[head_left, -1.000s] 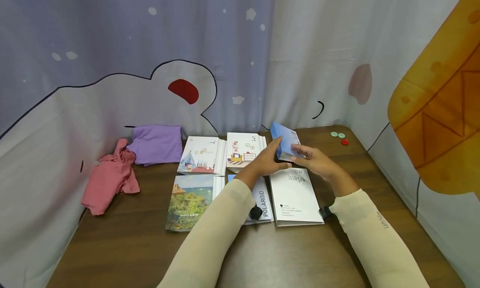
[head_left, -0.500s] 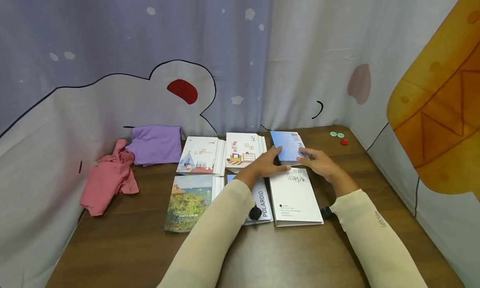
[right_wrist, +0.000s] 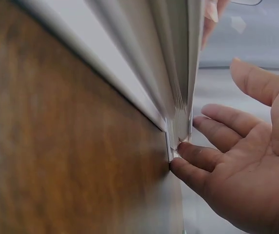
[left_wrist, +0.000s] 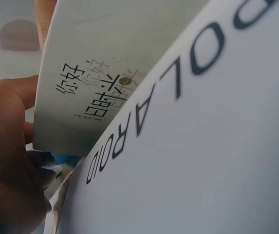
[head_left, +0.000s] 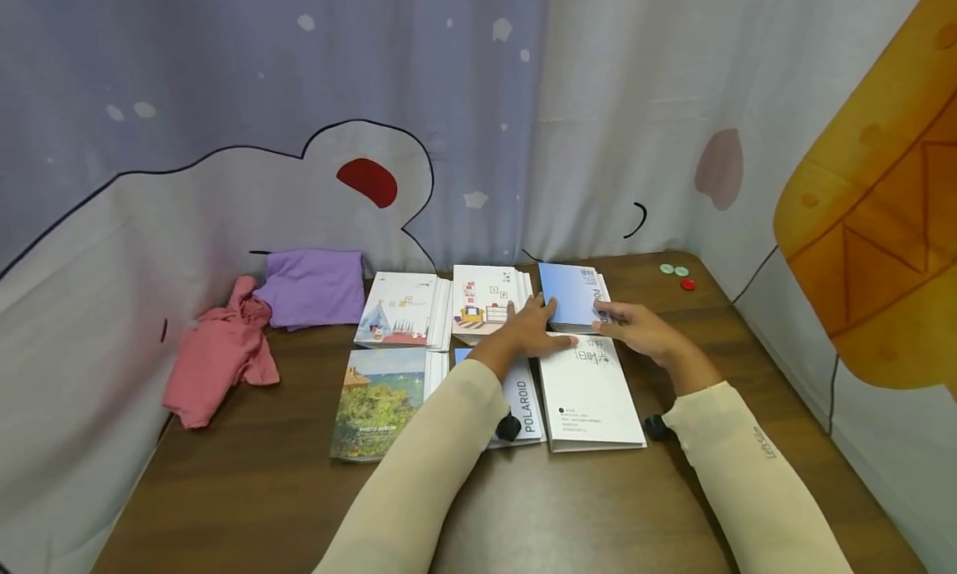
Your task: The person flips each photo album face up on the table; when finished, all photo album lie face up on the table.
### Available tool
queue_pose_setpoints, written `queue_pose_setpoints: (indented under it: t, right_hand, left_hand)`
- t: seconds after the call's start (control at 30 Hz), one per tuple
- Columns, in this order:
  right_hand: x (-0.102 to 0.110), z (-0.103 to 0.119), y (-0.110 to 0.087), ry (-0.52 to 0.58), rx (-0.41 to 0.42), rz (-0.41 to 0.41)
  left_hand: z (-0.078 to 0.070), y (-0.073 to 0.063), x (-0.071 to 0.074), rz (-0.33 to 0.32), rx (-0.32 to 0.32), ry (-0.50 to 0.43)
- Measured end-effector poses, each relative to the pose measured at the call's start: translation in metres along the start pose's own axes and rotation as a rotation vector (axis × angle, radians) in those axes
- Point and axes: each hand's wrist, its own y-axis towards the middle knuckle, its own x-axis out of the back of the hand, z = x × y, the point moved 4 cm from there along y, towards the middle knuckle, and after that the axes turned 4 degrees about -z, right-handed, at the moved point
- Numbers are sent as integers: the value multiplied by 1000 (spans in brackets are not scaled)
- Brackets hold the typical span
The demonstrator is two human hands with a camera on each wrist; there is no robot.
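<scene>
A blue photo album (head_left: 566, 296) lies flat at the back right of the row of albums. My left hand (head_left: 526, 329) is at its left edge, fingers spread, with the thumb over the top of a white album (head_left: 594, 399) in front. That white album's Chinese lettering also shows in the left wrist view, behind a large pale POLAROID album (left_wrist: 193, 156). My right hand (head_left: 635, 331) touches the blue album's right side. In the right wrist view, its fingertips (right_wrist: 190, 168) meet the page edges of the stacked albums, with the thumb held apart.
Left of the hands lie two white illustrated albums (head_left: 396, 308) and a landscape-covered photo album (head_left: 380, 404). A purple cloth (head_left: 314, 287) and a pink cloth (head_left: 217, 358) lie at the far left. Two green discs and a red disc (head_left: 688, 284) sit at the back right, before curtains.
The blue album has gone from tilted in my hands to lying flat on the table. My left hand has slid off its cover to its left edge; the right hand stays at its right side.
</scene>
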Motion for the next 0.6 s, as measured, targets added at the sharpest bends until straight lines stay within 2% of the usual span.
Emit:
queue_pose_setpoints:
  t: [0.07, 0.23, 0.33, 0.5, 0.6]
  right_hand:
    - [0, 1, 1, -4, 13, 11]
    - [-2, 2, 6, 7, 28, 36]
    - [-2, 2, 6, 25, 24, 43]
    - [2, 1, -1, 4, 26, 24]
    - [9, 2, -12, -31, 27, 6]
  left_hand:
    - [3, 1, 0, 10, 16, 11]
    - [15, 12, -4, 30, 72, -33]
    - [19, 16, -5, 28, 79, -12]
    - [18, 14, -5, 52, 67, 29]
    - [13, -2, 4, 33, 61, 74]
